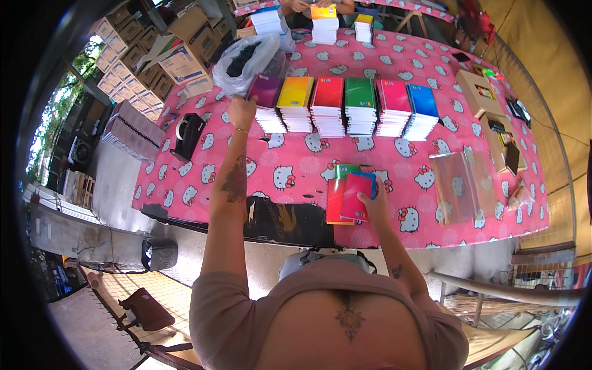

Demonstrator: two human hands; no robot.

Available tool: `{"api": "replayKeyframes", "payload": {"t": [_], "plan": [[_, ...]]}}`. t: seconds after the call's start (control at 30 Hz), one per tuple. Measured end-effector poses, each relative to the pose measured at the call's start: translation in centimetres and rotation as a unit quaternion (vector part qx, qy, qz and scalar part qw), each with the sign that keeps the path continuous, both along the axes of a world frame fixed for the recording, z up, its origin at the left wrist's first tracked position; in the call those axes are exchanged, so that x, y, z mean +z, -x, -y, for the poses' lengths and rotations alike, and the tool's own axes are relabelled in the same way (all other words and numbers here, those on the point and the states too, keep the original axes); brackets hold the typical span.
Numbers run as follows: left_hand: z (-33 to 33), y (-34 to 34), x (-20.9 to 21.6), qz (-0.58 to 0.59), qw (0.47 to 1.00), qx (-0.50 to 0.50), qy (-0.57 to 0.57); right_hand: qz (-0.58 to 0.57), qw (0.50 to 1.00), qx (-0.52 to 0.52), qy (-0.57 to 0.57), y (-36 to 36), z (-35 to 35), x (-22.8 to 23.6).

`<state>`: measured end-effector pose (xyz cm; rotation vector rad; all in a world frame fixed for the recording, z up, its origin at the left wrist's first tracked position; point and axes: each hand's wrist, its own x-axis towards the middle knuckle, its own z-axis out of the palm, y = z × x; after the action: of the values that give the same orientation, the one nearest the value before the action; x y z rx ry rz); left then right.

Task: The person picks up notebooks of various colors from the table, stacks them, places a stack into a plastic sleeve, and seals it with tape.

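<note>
My left hand [242, 113] reaches to the far row of stacks, its fingers closed at the left edge of the top purple notebook [265, 91]. Part of the grip is hidden. My right hand [377, 203] holds a small fanned set of notebooks near the table's front edge. Its thumb presses on the pink notebook [357, 194] on top; red, green and blue covers show around it. To the right of the purple stack stand stacks topped by a yellow notebook [295, 92], a red notebook [327, 92], a green notebook [360, 92], another pink one and a blue notebook [423, 101].
Behind the purple stack sits a plastic bag [271, 52] with dark contents. A tape dispenser [188, 137] stands at left, by stacked spiral notebooks [132, 131]. Clear plastic sleeves [459, 188] and cardboard boxes [475, 92] lie at right. Another person's hands [300, 6] handle notebooks opposite.
</note>
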<state>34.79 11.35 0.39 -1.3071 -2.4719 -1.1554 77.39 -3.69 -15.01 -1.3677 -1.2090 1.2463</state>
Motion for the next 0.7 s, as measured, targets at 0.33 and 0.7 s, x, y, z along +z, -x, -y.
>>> {"api": "replayKeyframes", "payload": {"t": [0.33,0.7], "plan": [[9.9,-24.2,-2.1,-0.067,0.74,-0.649,0.164,-0.297,0.931,0.004,0.211,-1.8,-0.8,2.4],[18.9,-19.4,-14.0,0.614,0.694,-0.358,0.114,-0.207,0.948,0.067,0.231,5.8,1.3,7.0]]}}
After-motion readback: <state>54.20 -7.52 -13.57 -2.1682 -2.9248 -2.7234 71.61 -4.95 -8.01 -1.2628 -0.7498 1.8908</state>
